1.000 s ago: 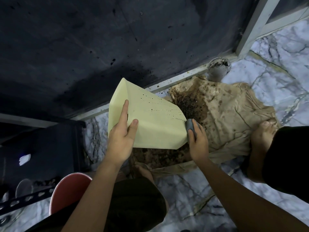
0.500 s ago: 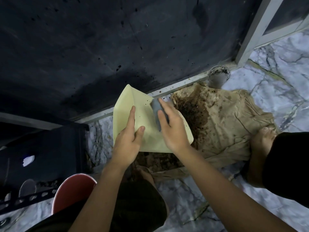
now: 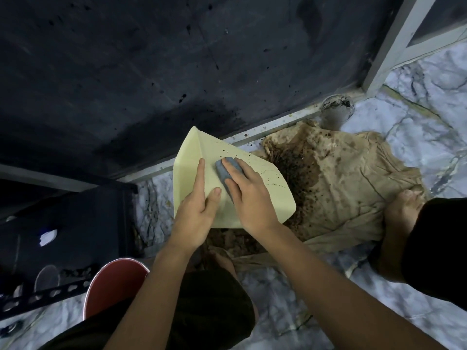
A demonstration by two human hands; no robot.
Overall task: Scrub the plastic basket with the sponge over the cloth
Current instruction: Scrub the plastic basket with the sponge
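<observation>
Nearest the camera, both forearms reach forward over the person's bent knees, and a red stool (image 3: 113, 286) sits by the left leg on the marble floor (image 3: 290, 311). The squat puts the work low, so whatever comes loose should drop straight down rather than spread.

The left hand (image 3: 195, 215) steadies the plastic basket (image 3: 262, 195). Its index finger lies stretched along the pale yellow wall and its thumb presses the same face, so the fingers (image 3: 201, 173) are laid flat against the plastic. How the basket is clasped underneath is hidden. This hold appears meant to brace the wall against the push of scrubbing.

The right hand (image 3: 249, 195) is closed over the sponge (image 3: 225, 170), a grey-blue block pinned under the fingers and pressed flat against the basket's upturned face, just beside the left index finger. That face carries rows of small dark specks or holes towards its far edge; I cannot tell which they are.

The basket is held tilted in the air, its far corner raised, directly over the near-left part of the cloth (image 3: 353, 183). The tan cloth is spread on the floor and darkly stained and speckled beneath and beside the basket, which suggests it is there to catch the dirt. A bare foot (image 3: 401, 210) rests on its right edge, perhaps pinning it.

Beyond the cloth a round drain cap (image 3: 337, 109) sits by the door frame, and a dark wall (image 3: 177, 72) rises behind.
</observation>
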